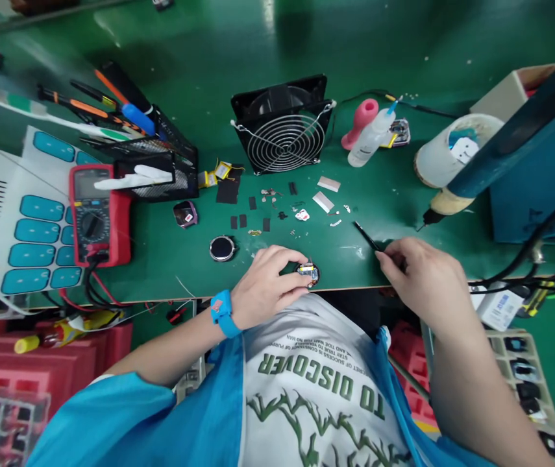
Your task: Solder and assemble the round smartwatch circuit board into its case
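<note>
While my left hand [274, 280] was partly open, its thumb and fingers bent onto a small round device [308, 274] with its inner parts exposed, at the near edge of the green desk [306, 214], my right hand [416, 272] was closed around a slim black tool [367, 236], its tip pointing away over the desk. I noted a round watch face [222, 248] beyond the left hand, loose small parts further off, a black fan [284, 130] behind them, and a red multimeter [97, 217] well to the left.
</note>
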